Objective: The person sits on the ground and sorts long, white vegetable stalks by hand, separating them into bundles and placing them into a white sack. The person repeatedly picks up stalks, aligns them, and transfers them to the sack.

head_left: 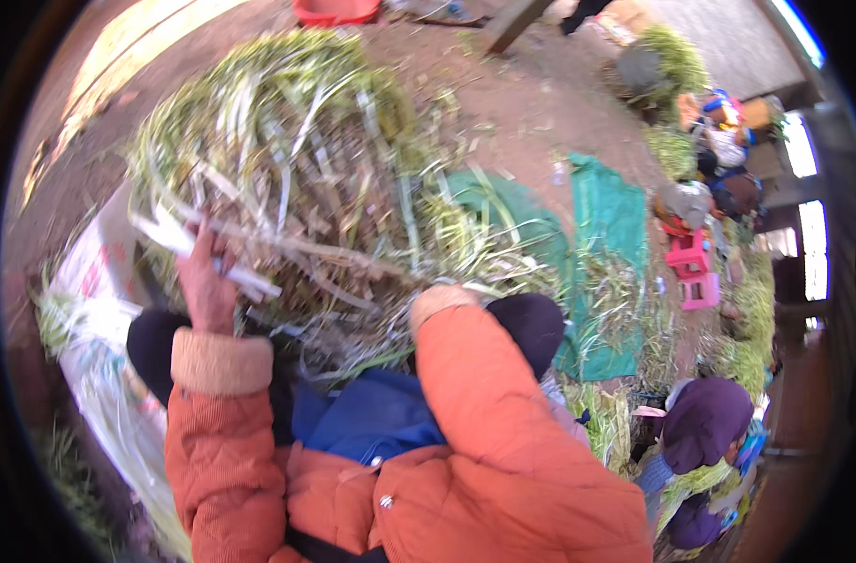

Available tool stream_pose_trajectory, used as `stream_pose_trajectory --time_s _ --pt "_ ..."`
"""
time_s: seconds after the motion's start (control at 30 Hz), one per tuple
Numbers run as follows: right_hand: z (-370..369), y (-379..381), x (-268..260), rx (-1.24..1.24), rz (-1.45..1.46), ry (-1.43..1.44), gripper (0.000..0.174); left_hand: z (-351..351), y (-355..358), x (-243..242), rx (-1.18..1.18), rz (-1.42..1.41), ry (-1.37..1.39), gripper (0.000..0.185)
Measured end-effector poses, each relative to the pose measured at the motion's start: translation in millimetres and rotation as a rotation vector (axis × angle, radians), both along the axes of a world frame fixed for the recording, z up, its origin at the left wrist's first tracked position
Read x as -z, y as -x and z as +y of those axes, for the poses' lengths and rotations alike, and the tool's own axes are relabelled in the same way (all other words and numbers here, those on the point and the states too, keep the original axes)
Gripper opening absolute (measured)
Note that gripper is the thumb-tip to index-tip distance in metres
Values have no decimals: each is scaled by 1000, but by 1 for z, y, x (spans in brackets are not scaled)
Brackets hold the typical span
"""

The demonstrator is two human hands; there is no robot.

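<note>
My left hand [208, 278] is closed around a few thick white stalks [171, 232] of a leek-like plant. Their cut-looking ends stick out past my fingers on both sides. A long pale strip of leaf [315, 246], blurred, stretches from near that hand towards my right cuff. Beyond the cuff of my orange right sleeve [445, 306], my right hand is hidden from sight. Before me lies a big heap of green and white stalks [280, 105], its near part full of dry brown roots and husks [329, 204]. Blue cloth [372, 412] covers my lap between my dark knees.
White plastic sacking [108, 352] lies at my left. Green sheeting [607, 211] with trimmings is spread to the right. Pink stools [699, 288] stand farther right, near seated people, one in a purple head covering [709, 422]. Beyond the heap are a red basin [336, 10] and a wooden post [512, 28].
</note>
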State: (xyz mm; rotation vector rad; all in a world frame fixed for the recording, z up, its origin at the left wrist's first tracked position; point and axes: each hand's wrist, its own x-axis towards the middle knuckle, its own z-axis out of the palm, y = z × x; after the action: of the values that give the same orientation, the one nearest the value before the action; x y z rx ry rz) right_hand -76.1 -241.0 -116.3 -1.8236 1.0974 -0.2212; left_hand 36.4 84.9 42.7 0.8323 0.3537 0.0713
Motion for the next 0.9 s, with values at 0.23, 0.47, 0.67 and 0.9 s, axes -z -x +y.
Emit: stream_pose_trajectory --time_s 0.23,0.47,0.67,0.9 --pt "30 -41 -102 -513 -79 212 27 14 1 -4 269 -30 -91 29" --pt "140 -108 -153 -1168 -465 -652 32 -2 0 -11 415 -94 -25 28" --pt "145 -100 -141 -968 -681 54 9 -14 7 4 573 60 -212 21" --pt "71 -74 -92 -486 -621 176 9 -35 13 20 726 128 -337 22"
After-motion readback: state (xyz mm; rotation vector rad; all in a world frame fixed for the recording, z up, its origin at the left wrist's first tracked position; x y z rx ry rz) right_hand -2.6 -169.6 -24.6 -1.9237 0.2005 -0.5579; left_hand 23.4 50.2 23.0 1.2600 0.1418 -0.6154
